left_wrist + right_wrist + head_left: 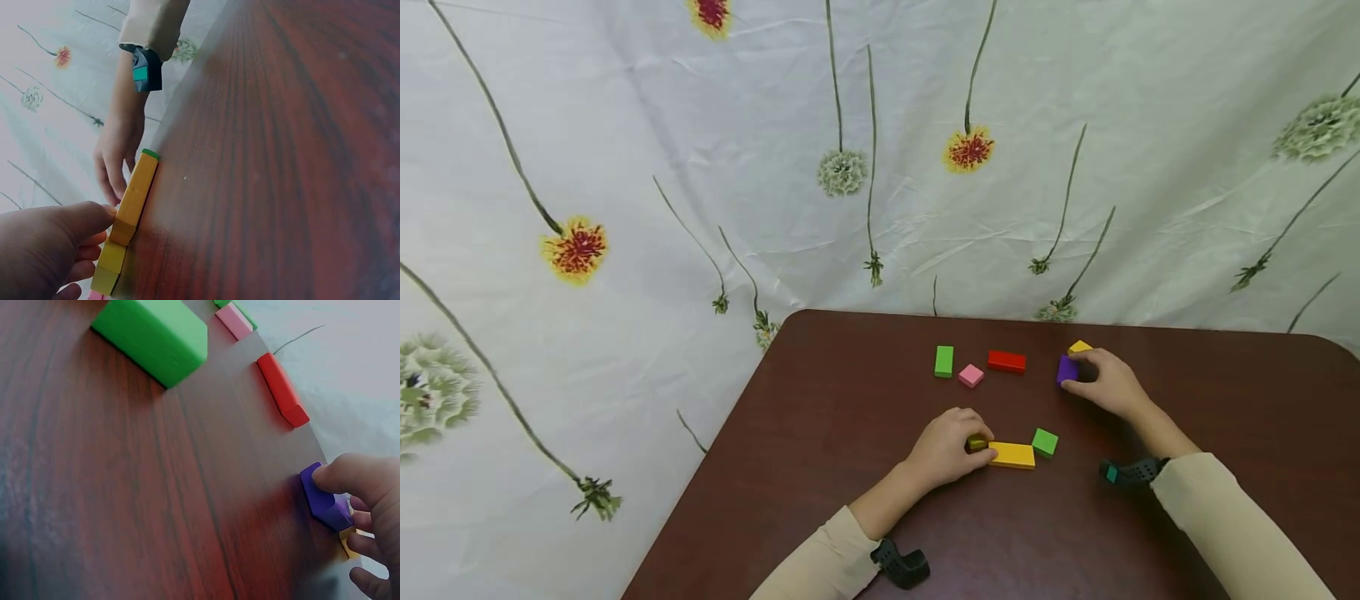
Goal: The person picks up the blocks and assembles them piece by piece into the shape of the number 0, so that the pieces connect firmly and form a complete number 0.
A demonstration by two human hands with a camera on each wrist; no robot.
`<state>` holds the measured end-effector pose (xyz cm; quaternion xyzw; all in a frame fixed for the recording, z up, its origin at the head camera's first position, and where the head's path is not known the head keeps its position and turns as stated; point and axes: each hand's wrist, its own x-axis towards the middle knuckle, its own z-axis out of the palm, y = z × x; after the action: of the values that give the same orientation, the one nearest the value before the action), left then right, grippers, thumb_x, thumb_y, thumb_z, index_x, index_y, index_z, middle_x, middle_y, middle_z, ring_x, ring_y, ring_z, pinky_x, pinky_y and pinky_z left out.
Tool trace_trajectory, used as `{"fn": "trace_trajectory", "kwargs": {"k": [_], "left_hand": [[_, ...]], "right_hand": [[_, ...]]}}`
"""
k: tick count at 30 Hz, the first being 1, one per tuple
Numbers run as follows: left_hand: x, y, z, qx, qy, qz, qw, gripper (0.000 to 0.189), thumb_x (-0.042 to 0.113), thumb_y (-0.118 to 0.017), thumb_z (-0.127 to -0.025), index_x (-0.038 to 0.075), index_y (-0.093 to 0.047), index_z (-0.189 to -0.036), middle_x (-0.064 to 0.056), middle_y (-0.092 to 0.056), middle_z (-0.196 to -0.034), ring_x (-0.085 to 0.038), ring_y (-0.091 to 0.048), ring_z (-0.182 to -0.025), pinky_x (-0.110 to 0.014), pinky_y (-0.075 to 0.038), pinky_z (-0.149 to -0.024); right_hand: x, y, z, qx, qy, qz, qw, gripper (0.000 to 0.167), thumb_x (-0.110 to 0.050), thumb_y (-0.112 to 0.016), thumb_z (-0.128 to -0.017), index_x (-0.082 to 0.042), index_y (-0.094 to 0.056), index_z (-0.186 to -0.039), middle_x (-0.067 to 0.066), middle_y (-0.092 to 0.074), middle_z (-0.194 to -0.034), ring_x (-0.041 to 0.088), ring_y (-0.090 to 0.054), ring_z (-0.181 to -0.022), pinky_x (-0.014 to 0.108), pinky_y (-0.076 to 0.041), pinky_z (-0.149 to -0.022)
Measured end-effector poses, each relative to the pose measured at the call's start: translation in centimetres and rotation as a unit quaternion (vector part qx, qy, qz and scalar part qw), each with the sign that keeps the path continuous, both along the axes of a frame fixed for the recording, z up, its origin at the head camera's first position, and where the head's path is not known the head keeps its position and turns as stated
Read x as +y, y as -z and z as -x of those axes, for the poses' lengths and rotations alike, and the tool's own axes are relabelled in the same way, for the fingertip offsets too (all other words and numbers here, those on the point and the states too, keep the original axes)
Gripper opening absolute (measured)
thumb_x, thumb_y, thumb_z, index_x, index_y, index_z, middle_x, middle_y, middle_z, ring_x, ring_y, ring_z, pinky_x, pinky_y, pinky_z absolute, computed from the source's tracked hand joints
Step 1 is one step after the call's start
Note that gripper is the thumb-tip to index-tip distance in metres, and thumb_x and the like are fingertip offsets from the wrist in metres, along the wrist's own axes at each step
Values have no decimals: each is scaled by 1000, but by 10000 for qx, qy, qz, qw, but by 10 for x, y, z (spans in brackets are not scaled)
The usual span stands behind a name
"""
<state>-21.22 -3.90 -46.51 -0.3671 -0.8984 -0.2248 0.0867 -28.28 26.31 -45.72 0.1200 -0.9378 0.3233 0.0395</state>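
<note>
In the head view my left hand (945,450) has its thumb and fingers around a small olive-yellow block (976,443). Its thumb tip lies at the left end of a longer orange-yellow block (1012,456), which stands in line with the smaller one. A green block (1045,442) sits at the far end of that row. Farther back on the right, my right hand (1108,383) grips a purple block (1067,370), thumb on its near side and fingers behind it. Just beyond the purple block a yellow block (1079,347) shows, partly covered by the fingers.
Toward the back of the dark wooden table (820,400) lie a green block (943,362), a pink block (971,376) and a red block (1007,362). A flowered white cloth (760,125) hangs behind the table's far edge.
</note>
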Motion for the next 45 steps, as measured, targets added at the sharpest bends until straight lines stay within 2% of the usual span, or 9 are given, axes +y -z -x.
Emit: {"fn": "trace_trajectory", "kwargs": {"k": [7, 13, 22, 30, 37, 45], "left_hand": [[0, 1, 0, 40, 7, 3, 10000, 17, 29, -77, -85, 15, -75, -95, 6, -66, -94, -9, -56, -87, -16, -44, -78], [-1, 0, -1, 0, 14, -8, 10000, 17, 28, -77, -85, 14, -75, -95, 6, -66, -94, -9, -55, -87, -15, -44, -77], [-1, 0, -1, -93, -27, -12, 10000, 17, 28, -76, -85, 15, -75, -95, 6, -66, -94, -8, -55, -86, -15, -44, -77], [-1, 1, 0, -67, -44, -6, 10000, 16, 29, -76, -85, 15, -75, -94, 7, -65, -94, -8, -55, -86, -16, -44, -77], [0, -8, 6, -166, -12, 53, 9998, 17, 29, -76, -85, 15, -75, -94, 7, -65, -94, -8, -55, -87, -16, -44, -77], [-1, -20, 10, -320, -1, 173, 9993, 17, 29, -75, -86, 15, -75, -94, 6, -65, -94, -9, -56, -87, -16, -44, -78]], "right_hand": [[1, 3, 6, -116, -14, -47, 9999, 58, -25, -74, -86, 11, -55, -127, 35, -46, -130, 51, -47, -115, 62, -41, -93], [1, 3, 4, -195, 35, 37, 9998, 60, -27, -75, -85, 10, -55, -127, 34, -47, -129, 50, -48, -116, 62, -40, -94], [-7, -2, -9, -181, -140, 281, 9993, 59, -30, -76, -85, 5, -57, -128, 32, -47, -133, 49, -46, -118, 62, -40, -93], [-14, 1, -22, 139, -400, 303, 9986, 52, -26, -79, -82, 2, -61, -123, 29, -51, -130, 48, -46, -119, 64, -38, -95], [-22, 0, -26, 311, -684, 380, 9965, 49, -24, -82, -79, 0, -65, -117, 22, -58, -124, 41, -53, -112, 59, -43, -91], [-26, -2, -31, 252, -887, 475, 9946, 46, -21, -83, -78, -2, -66, -116, 18, -60, -119, 38, -57, -107, 57, -46, -89]]}}
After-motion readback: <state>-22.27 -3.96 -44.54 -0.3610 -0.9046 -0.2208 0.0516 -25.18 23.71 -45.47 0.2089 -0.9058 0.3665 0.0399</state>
